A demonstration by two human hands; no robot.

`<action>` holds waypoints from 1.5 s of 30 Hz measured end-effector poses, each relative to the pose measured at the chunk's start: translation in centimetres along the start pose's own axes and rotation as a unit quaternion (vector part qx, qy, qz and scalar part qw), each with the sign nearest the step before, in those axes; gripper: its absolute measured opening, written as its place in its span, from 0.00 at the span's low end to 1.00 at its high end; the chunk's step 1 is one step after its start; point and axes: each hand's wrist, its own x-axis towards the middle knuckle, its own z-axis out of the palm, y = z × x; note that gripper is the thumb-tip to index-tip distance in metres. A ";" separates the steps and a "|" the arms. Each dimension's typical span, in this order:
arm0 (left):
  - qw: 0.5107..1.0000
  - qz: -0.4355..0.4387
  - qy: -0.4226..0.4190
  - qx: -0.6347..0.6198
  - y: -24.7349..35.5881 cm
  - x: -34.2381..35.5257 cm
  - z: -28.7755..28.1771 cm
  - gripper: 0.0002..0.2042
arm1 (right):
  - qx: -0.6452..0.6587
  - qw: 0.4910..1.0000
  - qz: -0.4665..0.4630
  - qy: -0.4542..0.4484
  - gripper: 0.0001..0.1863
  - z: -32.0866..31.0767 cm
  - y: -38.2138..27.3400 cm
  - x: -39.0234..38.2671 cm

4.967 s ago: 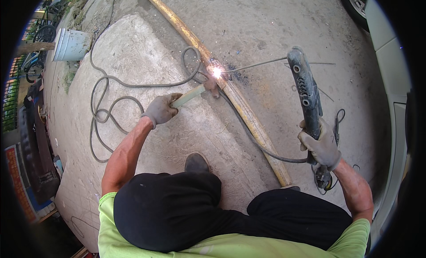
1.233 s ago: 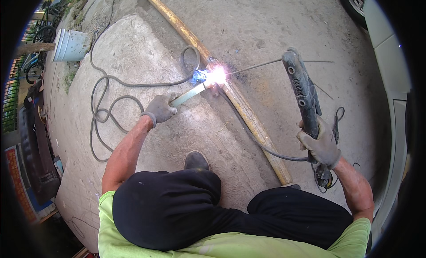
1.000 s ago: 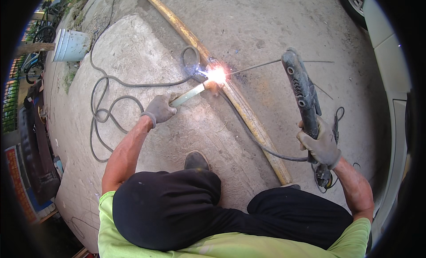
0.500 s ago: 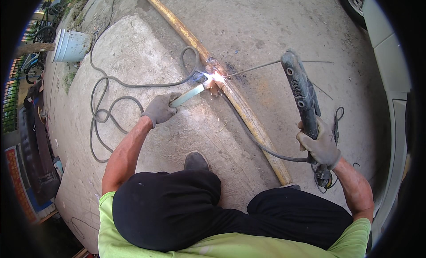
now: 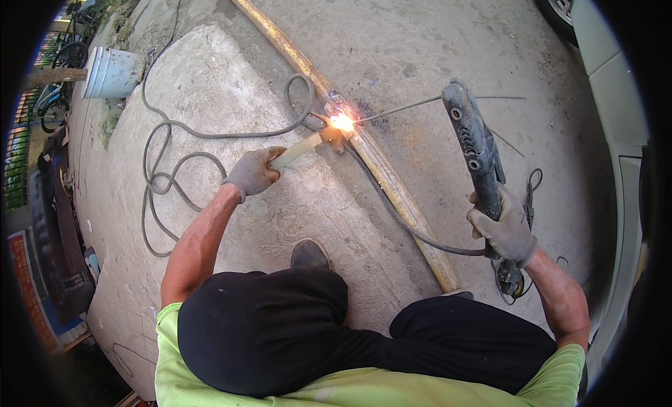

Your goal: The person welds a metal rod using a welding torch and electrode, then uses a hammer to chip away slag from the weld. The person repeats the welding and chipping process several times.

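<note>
My gloved right hand [image 5: 505, 226] is wrapped round a black welding electrode holder [image 5: 470, 130]. A thin welding rod [image 5: 402, 109] runs leftward from its head to a glowing orange-white spot [image 5: 342, 122] on a long rusty yellow pipe [image 5: 395, 179]. In my gloved left hand [image 5: 255, 174] is the near end of a flat metal bar [image 5: 297, 152]. The bar's far end reaches the pipe beside the glow; glare hides whether they touch. A dark cable [image 5: 448, 248] leaves the holder's lower end and passes under the pipe.
Loops of cable [image 5: 162, 176] lie on the concrete at left. A light-blue bucket [image 5: 115, 72] stands at the far left, a dark padded seat [image 5: 59, 225] below it. A pale vehicle [image 5: 616, 106] borders the right side. My shoe [image 5: 309, 254] is close to the pipe.
The bright white-violet arc has dimmed to a smaller orange glow with fewer sparks. Light on the flat bar has turned from bluish to yellowish. Both hands have hardly moved.
</note>
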 end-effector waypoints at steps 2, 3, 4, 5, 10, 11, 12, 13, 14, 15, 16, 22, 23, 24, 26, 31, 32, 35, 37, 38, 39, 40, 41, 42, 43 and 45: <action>0.999 -0.011 0.001 0.041 0.1 0.1 -0.2 0.33 | 0.004 1.000 -0.006 0.003 0.17 0.0 0.2 0.0; 0.998 -0.016 0.001 0.062 0.1 0.1 -0.2 0.33 | 0.006 1.000 -0.008 0.005 0.17 0.0 0.3 0.0; 0.999 -0.010 0.004 0.037 0.1 0.1 -0.1 0.33 | 0.006 1.000 -0.007 0.002 0.17 0.0 0.3 -0.1; 1.000 -0.005 0.007 0.011 0.0 0.0 0.0 0.33 | 0.007 1.000 -0.006 -0.002 0.17 0.0 0.3 -0.1; 1.000 0.005 0.018 0.019 -0.2 -0.1 0.0 0.33 | 0.004 1.000 -0.011 0.002 0.18 0.1 0.3 0.0; 0.999 -0.011 0.012 0.035 0.2 -0.1 -0.2 0.32 | 0.003 1.000 -0.011 0.004 0.18 0.0 0.4 0.0; 0.998 -0.027 0.006 0.052 0.6 -0.2 -0.3 0.31 | 0.003 1.000 -0.011 0.005 0.18 -0.1 0.5 -0.1; 0.999 -0.030 -0.005 0.036 1.0 -0.2 -0.5 0.32 | 0.004 1.000 -0.008 0.003 0.18 -0.1 0.4 -0.1; 0.999 -0.034 -0.017 0.020 1.7 -0.4 -0.8 0.32 | 0.005 1.000 -0.005 0.000 0.18 -0.1 0.3 -0.2; 0.999 -0.038 -0.028 0.004 2.1 -0.5 -0.9 0.32 | 0.006 1.000 -0.002 -0.002 0.18 -0.1 0.3 -0.2; 0.999 -0.035 -0.028 0.005 2.1 -0.4 -0.8 0.32 | 0.002 1.000 -0.002 0.000 0.18 -0.1 0.3 -0.3; 1.000 -0.003 0.000 0.010 1.1 -0.4 -0.3 0.31 | -0.001 1.000 -0.008 0.000 0.19 -0.2 0.3 -0.2; 1.000 -0.013 -0.006 0.012 2.0 -0.6 -0.6 0.31 | -0.002 1.000 -0.009 0.001 0.19 -0.2 0.3 -0.3; 1.000 -0.023 -0.012 0.014 2.4 -0.8 -0.9 0.31 | -0.003 1.000 -0.010 0.002 0.19 -0.2 0.3 -0.4; 1.000 -0.001 0.011 0.027 0.5 -0.6 -0.2 0.31 | 0.002 1.000 -0.011 -0.007 0.19 -0.1 0.4 -0.3; 0.997 -0.007 -0.003 0.082 0.0 0.0 -0.5 0.31 | 0.017 1.000 -0.026 -0.005 0.17 0.1 0.3 -0.5; 0.997 -0.007 -0.004 0.076 0.2 0.1 -0.7 0.32 | 0.014 0.999 -0.032 -0.006 0.17 -0.1 0.7 -0.4; 0.999 -0.019 -0.015 0.036 0.9 0.1 -0.5 0.33 | -0.004 0.999 -0.045 -0.013 0.17 -0.6 1.1 -0.3; 0.999 -0.021 -0.009 0.031 0.5 -0.2 -0.4 0.33 | -0.022 0.997 -0.066 -0.024 0.18 -0.9 1.2 -0.1; 0.999 -0.026 -0.004 0.040 -0.3 -0.2 -0.2 0.33 | -0.026 0.996 -0.079 -0.019 0.19 -0.9 1.4 -0.1; 0.999 -0.030 -0.014 0.019 0.0 0.0 0.0 0.32 | -0.031 0.995 -0.092 -0.009 0.19 -1.0 1.6 -0.1; 0.999 -0.041 -0.024 -0.001 0.2 -0.1 -0.1 0.32 | -0.036 0.994 -0.104 -0.005 0.20 -1.0 1.8 0.0; 0.999 -0.024 -0.016 0.020 0.4 0.0 -0.2 0.32 | -0.063 0.992 -0.110 -0.007 0.23 -1.2 1.8 0.1; 0.999 -0.013 -0.008 0.041 0.3 -0.5 -0.2 0.32 | -0.068 0.992 -0.109 -0.005 0.24 -1.3 1.9 0.1; 1.000 0.003 0.008 -0.007 -1.3 0.1 0.2 0.32 | -0.074 0.991 -0.109 -0.004 0.24 -1.3 1.9 0.1; 0.999 -0.002 0.007 0.036 -0.8 0.1 0.0 0.32 | -0.070 0.993 -0.097 -0.010 0.25 -1.2 1.9 -0.2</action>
